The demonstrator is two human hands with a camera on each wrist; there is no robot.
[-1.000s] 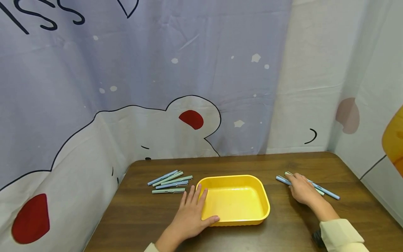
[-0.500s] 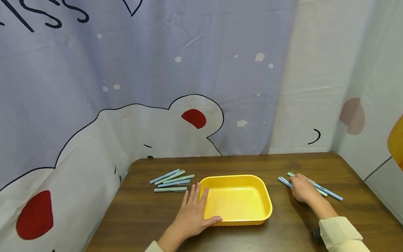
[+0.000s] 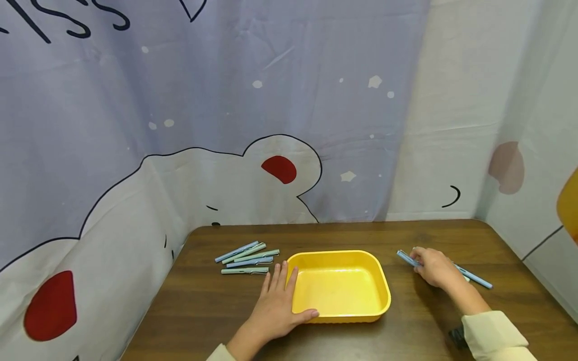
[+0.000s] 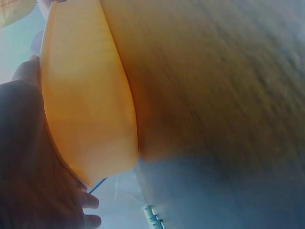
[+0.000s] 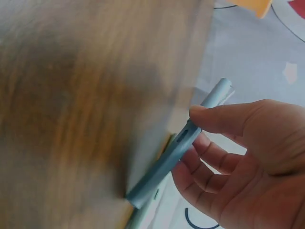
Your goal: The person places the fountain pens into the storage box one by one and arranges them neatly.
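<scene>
pinching blue pen (image 5: 170,159) in right hand (image 3: 435,269), left hand (image 3: 273,307) touching yellow tray (image 3: 340,293)

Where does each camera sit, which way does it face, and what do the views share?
Head: worn on the head, facing forward and down at the wooden table; the left hand, right hand and both sleeves show.
Left wrist: worn on the left wrist, facing the outer wall of the yellow tray; part of the left hand shows.
Right wrist: worn on the right wrist, facing the blue pen that the right hand pinches; its thumb and fingers show.
Shared: head and left wrist both show the yellow tray.
</scene>
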